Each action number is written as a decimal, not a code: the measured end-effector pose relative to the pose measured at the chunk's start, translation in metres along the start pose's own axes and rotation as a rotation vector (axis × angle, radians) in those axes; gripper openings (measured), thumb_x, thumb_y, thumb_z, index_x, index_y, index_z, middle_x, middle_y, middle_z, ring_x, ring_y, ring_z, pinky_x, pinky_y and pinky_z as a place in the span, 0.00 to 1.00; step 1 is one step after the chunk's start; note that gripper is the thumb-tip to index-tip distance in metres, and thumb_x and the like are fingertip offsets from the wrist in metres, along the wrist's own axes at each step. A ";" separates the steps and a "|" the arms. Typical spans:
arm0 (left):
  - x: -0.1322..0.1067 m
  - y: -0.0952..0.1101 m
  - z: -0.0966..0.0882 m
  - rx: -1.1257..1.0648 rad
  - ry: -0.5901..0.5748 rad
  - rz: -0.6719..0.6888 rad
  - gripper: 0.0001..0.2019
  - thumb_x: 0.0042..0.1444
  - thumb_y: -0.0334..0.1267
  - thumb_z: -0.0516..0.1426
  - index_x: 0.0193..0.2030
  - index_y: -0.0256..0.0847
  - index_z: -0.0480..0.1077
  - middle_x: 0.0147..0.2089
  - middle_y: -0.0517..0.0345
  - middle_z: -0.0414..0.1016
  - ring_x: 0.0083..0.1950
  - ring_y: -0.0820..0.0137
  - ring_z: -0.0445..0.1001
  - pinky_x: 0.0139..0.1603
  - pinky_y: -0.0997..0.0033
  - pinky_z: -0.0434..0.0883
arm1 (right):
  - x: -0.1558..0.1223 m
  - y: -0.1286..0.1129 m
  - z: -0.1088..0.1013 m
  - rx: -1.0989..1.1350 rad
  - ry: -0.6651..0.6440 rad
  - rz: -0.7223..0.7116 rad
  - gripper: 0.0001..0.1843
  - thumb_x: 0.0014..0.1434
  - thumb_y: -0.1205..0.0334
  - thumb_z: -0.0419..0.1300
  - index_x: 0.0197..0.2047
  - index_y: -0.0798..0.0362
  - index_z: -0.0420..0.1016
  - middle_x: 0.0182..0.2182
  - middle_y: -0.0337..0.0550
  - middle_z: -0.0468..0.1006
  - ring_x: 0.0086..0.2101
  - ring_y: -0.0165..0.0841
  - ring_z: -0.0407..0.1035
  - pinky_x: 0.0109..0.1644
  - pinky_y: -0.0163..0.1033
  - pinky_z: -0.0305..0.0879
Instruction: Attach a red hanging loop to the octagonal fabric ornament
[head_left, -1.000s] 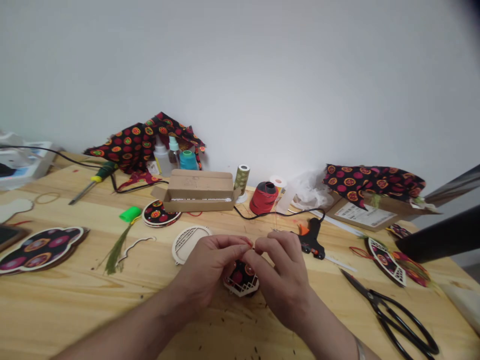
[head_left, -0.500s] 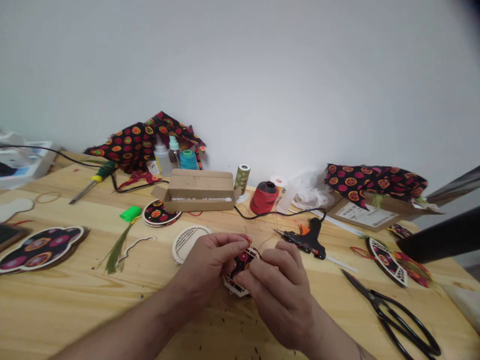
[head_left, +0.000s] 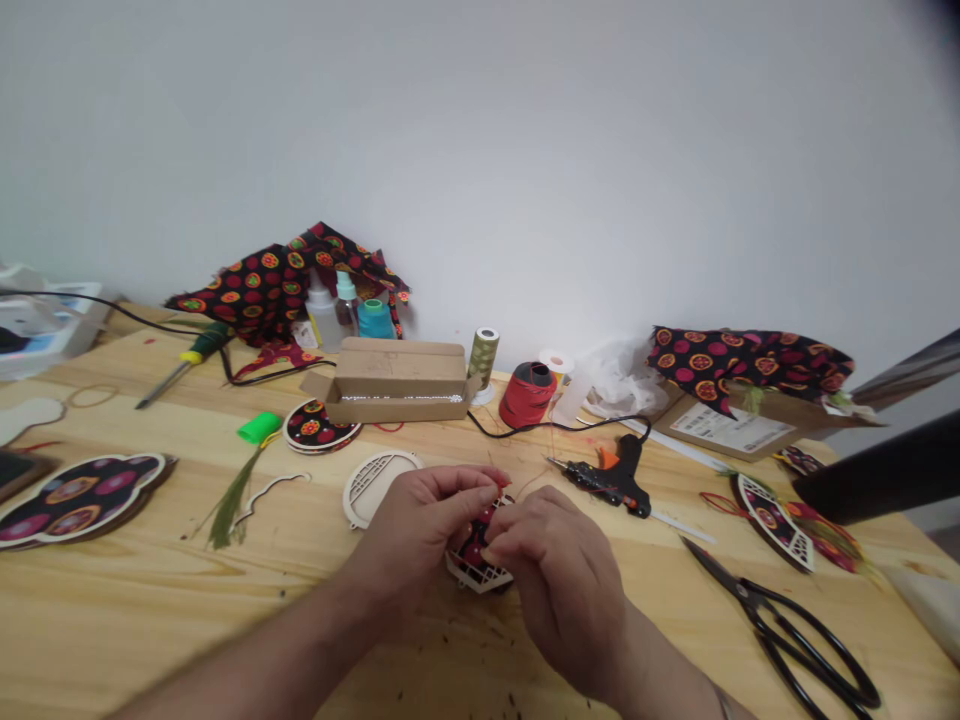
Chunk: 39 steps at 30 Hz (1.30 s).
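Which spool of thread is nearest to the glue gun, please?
The red spool, just behind the black glue gun. The olive-green spool stands farther left, beside the cardboard box.

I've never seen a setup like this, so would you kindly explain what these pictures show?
There is no machine here. These are a person's own bare hands, the left hand and the right hand, filmed by one camera worn on the head, looking forward and down. Together the hands hold a small wooden lattice ornament with dark red patterned fabric on it. Around them, the wooden table bears a hot glue gun, black-handled scissors, a spool of red thread and a cardboard box.
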<state>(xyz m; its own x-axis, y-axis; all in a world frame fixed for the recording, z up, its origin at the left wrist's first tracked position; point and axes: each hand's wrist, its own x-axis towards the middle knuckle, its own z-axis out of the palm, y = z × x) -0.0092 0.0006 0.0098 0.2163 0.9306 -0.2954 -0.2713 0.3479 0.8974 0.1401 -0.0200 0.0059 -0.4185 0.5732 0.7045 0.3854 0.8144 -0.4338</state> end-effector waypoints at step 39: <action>-0.006 0.007 0.009 0.369 0.128 0.097 0.05 0.47 0.37 0.61 0.27 0.42 0.79 0.26 0.60 0.81 0.27 0.71 0.76 0.27 0.78 0.69 | 0.012 -0.003 -0.002 0.514 0.411 0.708 0.07 0.59 0.64 0.56 0.29 0.53 0.66 0.20 0.35 0.75 0.22 0.26 0.68 0.28 0.32 0.66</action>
<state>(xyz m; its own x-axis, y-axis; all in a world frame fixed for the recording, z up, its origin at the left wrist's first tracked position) -0.0044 -0.0031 0.0208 0.0809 0.9720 -0.2208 0.0755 0.2149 0.9737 0.1352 -0.0159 0.0169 0.1306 0.9497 0.2845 -0.0099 0.2882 -0.9575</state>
